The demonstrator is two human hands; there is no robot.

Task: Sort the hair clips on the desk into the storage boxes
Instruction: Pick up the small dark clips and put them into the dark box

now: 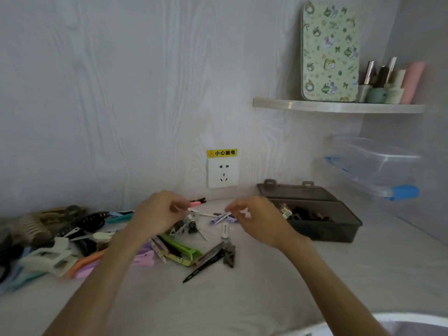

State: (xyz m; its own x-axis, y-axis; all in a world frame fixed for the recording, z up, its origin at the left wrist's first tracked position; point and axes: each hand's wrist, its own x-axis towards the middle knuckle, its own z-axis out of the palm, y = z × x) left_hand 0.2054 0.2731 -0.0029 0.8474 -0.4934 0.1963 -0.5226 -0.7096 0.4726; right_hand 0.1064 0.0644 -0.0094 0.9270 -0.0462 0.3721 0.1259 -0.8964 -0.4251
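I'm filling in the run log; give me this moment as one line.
stage: sorting | left hand: pinching white clip | right hand: pinching small white clip | dark storage box: open, partly filled | clip pile: on desk

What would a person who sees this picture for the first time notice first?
Two hands, the left hand and the right hand, meet over the middle of the desk, each pinching a small pale hair clip. A colourful pile of hair clips spreads across the left side of the desk. To the right, by the wall, an open dark storage box already holds some clips, and a white socket with a yellow label sits behind the hands.
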